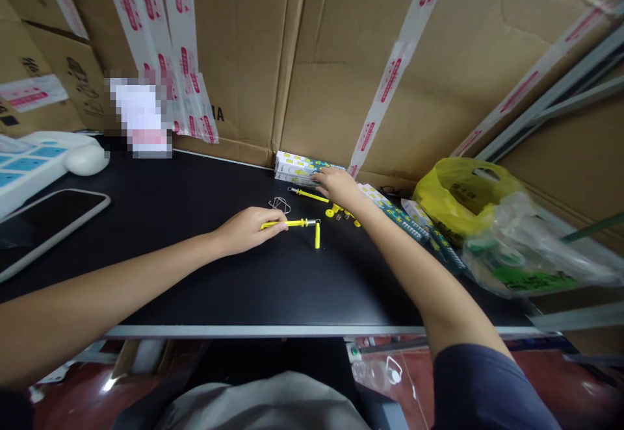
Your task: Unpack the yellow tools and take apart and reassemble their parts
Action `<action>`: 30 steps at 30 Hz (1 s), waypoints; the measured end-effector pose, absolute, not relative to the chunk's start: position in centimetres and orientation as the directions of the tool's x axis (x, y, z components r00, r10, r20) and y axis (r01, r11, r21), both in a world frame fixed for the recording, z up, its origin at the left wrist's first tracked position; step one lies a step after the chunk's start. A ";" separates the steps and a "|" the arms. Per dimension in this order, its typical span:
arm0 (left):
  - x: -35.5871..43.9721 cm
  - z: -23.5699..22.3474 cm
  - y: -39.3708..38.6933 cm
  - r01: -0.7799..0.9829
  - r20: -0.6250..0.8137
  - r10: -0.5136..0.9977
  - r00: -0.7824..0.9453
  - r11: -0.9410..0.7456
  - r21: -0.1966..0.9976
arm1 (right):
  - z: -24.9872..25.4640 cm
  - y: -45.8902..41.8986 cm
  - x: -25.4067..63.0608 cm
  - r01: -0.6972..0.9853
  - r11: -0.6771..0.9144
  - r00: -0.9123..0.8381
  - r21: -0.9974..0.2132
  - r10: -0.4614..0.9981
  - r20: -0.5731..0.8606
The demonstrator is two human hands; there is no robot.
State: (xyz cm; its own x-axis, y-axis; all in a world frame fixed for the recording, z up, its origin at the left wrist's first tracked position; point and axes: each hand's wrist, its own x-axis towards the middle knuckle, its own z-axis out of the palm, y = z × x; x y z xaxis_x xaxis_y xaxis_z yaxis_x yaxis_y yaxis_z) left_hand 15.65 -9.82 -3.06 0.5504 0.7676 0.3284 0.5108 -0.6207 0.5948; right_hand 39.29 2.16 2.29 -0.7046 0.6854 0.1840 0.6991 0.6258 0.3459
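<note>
My left hand (253,230) is closed around a thin yellow stick (296,223) above the black table. The stick has a metal end, and a short yellow piece (317,236) hangs down from that end. Farther back, my right hand (335,184) reaches over the front of long patterned boxes (293,166), fingers stretched out. Whether its fingertips touch a box is hard to see. A second yellow stick with a metal end (311,195) lies just left of it. Small yellow parts (330,213) are scattered below the right wrist, and bent wire pieces (279,205) lie behind the left hand.
More long patterned boxes (396,212) lie under my right forearm. A yellow plastic bag (446,196) and a clear bag (524,248) sit at the right. A phone (49,222) and a white device with blue keys (36,164) occupy the left. Cardboard (244,47) walls the back.
</note>
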 end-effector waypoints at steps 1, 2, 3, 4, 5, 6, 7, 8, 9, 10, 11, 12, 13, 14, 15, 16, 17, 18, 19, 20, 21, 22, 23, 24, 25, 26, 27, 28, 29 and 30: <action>15.7 -3.1 -9.8 0.512 0.331 0.766 0.551 -0.624 0.591 | 2.1 2.3 38.9 0.697 0.621 -0.703 0.360 0.690 0.171; 15.7 -3.1 -9.8 0.511 0.333 0.764 0.553 -0.626 0.589 | 1.9 2.4 38.7 0.696 0.615 -0.701 0.372 0.695 0.162; 15.7 -3.1 -9.8 0.512 0.333 0.764 0.553 -0.627 0.588 | 1.8 2.5 38.4 0.695 0.609 -0.698 0.383 0.699 0.156; 15.7 -3.1 -9.8 0.512 0.332 0.764 0.553 -0.626 0.588 | 1.7 2.6 38.3 0.692 0.604 -0.697 0.394 0.701 0.149; 15.7 -3.1 -9.8 0.512 0.330 0.765 0.553 -0.625 0.589 | 1.6 2.6 38.1 0.690 0.599 -0.696 0.406 0.704 0.145; 15.7 -3.1 -9.8 0.514 0.327 0.766 0.554 -0.623 0.590 | 1.5 2.7 38.0 0.689 0.593 -0.693 0.415 0.707 0.141; 15.7 -3.2 -9.8 0.516 0.324 0.767 0.553 -0.621 0.590 | 1.4 2.7 37.9 0.691 0.588 -0.689 0.422 0.711 0.138; 15.7 -3.2 -9.8 0.517 0.321 0.769 0.553 -0.619 0.592 | 1.3 2.7 37.9 0.691 0.584 -0.687 0.425 0.714 0.135; 15.7 -3.2 -9.7 0.517 0.320 0.769 0.553 -0.618 0.593 | 1.3 2.7 37.8 0.693 0.581 -0.683 0.427 0.718 0.133; 15.7 -3.2 -9.7 0.515 0.320 0.769 0.554 -0.619 0.593 | 1.2 2.7 37.8 0.696 0.578 -0.680 0.427 0.722 0.131; 15.7 -3.2 -9.7 0.515 0.321 0.768 0.554 -0.619 0.592 | 1.2 2.7 37.8 0.698 0.576 -0.677 0.426 0.725 0.128; 15.7 -3.2 -9.7 0.516 0.321 0.767 0.555 -0.620 0.591 | 1.1 2.6 37.7 0.698 0.576 -0.676 0.426 0.727 0.125; 15.7 -3.2 -9.7 0.516 0.321 0.767 0.555 -0.620 0.590 | 1.1 2.6 37.7 0.697 0.577 -0.676 0.425 0.727 0.122; 15.7 -3.2 -9.7 0.518 0.320 0.768 0.555 -0.620 0.590 | 1.1 2.5 37.8 0.696 0.579 -0.677 0.425 0.726 0.119; 15.7 -3.2 -9.7 0.521 0.319 0.769 0.554 -0.618 0.589 | 1.1 2.5 37.8 0.693 0.582 -0.680 0.426 0.724 0.117; 15.7 -3.2 -9.6 0.522 0.319 0.770 0.552 -0.618 0.588 | 1.1 2.6 37.8 0.687 0.587 -0.686 0.428 0.718 0.116; 15.7 -3.2 -9.6 0.521 0.322 0.770 0.551 -0.619 0.587 | 1.0 2.6 37.9 0.682 0.592 -0.692 0.429 0.713 0.116; 15.6 -3.2 -9.6 0.519 0.327 0.768 0.552 -0.622 0.586 | 1.0 2.8 38.0 0.678 0.597 -0.697 0.428 0.708 0.117; 15.6 -3.2 -9.6 0.516 0.331 0.766 0.552 -0.625 0.585 | 1.0 2.9 38.1 0.675 0.603 -0.702 0.425 0.703 0.118; 15.6 -3.2 -9.6 0.514 0.333 0.764 0.552 -0.627 0.585 | 1.0 3.0 38.3 0.675 0.608 -0.704 0.417 0.700 0.120; 15.6 -3.2 -9.6 0.513 0.335 0.764 0.552 -0.627 0.587 | 1.0 3.1 38.4 0.679 0.613 -0.705 0.404 0.698 0.127; 15.6 -3.2 -9.6 0.513 0.336 0.766 0.549 -0.625 0.589 | 1.0 3.1 38.6 0.687 0.618 -0.704 0.383 0.696 0.141; 15.6 -3.2 -9.6 0.513 0.335 0.768 0.546 -0.623 0.591 | 1.0 2.9 38.7 0.698 0.626 -0.703 0.348 0.692 0.164; 15.5 -3.2 -9.6 0.513 0.336 0.771 0.542 -0.619 0.594 | 1.1 2.6 38.9 0.710 0.641 -0.700 0.292 0.686 0.198; 15.5 -3.2 -9.6 0.511 0.338 0.773 0.537 -0.617 0.599 | 1.1 2.1 39.2 0.718 0.663 -0.696 0.210 0.677 0.241; 15.6 -3.2 -9.6 0.505 0.343 0.774 0.533 -0.616 0.605 | 1.2 1.4 39.4 0.717 0.690 -0.685 0.101 0.670 0.287; 15.6 -3.2 -9.7 0.497 0.347 0.775 0.529 -0.614 0.613 | 1.2 0.5 39.6 0.697 0.717 -0.668 -0.035 0.665 0.334; 15.6 -3.1 -9.7 0.489 0.353 0.776 0.523 -0.612 0.622 | 1.1 -0.5 39.9 0.653 0.733 -0.646 -0.190 0.670 0.366; 15.7 -3.1 -9.8 0.481 0.355 0.780 0.516 -0.607 0.633 | 1.0 -1.7 40.2 0.601 0.722 -0.617 -0.343 0.692 0.375; 15.7 -3.0 -9.8 0.475 0.355 0.786 0.506 -0.598 0.646 | 0.8 -2.8 40.5 0.537 0.689 -0.607 -0.487 0.716 0.344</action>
State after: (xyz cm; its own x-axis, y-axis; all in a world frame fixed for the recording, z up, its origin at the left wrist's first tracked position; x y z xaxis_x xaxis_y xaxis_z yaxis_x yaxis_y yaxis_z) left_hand 15.71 -9.84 -3.04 0.5060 0.7860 0.3552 0.4749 -0.5977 0.6459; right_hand 40.46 -2.84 0.77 -0.6074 0.7163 0.3435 0.5372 0.6889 -0.4867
